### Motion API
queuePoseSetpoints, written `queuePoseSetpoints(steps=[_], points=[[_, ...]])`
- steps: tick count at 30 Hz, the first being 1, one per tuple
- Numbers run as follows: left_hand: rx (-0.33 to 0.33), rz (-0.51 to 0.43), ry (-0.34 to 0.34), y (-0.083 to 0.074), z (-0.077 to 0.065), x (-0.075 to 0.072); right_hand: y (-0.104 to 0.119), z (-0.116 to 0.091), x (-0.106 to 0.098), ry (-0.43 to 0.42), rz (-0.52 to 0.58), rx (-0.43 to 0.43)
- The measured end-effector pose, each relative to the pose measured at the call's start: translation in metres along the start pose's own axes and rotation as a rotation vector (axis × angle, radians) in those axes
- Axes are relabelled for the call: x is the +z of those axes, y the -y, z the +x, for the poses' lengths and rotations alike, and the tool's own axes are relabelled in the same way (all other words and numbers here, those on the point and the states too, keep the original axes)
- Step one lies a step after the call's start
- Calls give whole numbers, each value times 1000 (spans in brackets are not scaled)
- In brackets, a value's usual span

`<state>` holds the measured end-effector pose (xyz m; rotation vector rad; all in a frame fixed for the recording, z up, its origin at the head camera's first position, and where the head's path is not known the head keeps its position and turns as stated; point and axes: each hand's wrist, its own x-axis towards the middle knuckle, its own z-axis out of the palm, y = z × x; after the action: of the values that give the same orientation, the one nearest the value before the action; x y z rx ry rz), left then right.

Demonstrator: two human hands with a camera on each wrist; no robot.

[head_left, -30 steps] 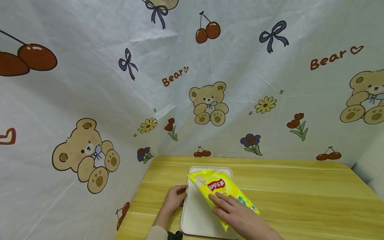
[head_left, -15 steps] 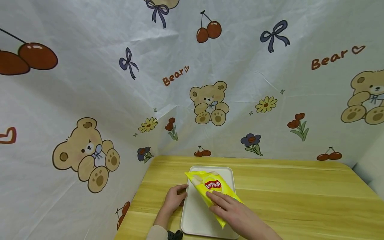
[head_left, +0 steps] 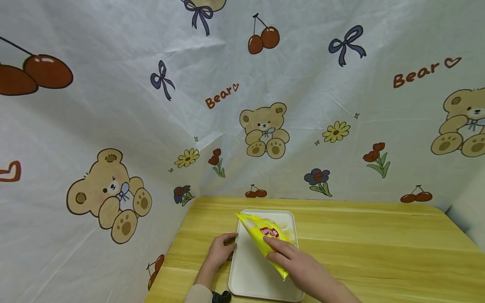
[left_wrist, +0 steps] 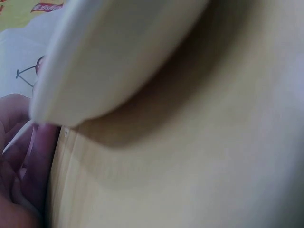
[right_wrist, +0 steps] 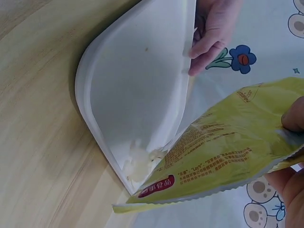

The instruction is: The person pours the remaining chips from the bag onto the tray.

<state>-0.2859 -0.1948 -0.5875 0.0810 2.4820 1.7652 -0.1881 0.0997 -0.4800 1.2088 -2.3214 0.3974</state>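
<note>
A yellow Lay's chip bag is tilted above the off-white tray. My right hand grips it, thumb on one face and fingers on the other in the right wrist view. The bag's printed side slants down toward the tray's far end. Several pale potato chips lie in that far right corner, partly covered by the bag. At the tray's left edge, my left hand holds the rim with curled fingers; the left wrist view shows its fingers against the tray's side, with the grip partly hidden.
The tray lies on a wood-grain table. A white cloth printed with bears, cherries and flowers hangs behind the table and along its left side. A dark wrist strap shows by the left sleeve.
My right hand has swung and tilted the bag, so its front is seen more edge-on. Chips now show on the tray's far right part. My left hand has stayed at the rim.
</note>
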Motion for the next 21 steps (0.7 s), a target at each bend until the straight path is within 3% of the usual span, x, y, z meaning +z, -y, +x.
queuePoseSetpoints(steps=[9,21], points=[[8,3,-3,-1,-1,1,0,2,-2,-63,52,73],[8,-5,-4,-1,-2,1,0,6,-8,-53,129,153]])
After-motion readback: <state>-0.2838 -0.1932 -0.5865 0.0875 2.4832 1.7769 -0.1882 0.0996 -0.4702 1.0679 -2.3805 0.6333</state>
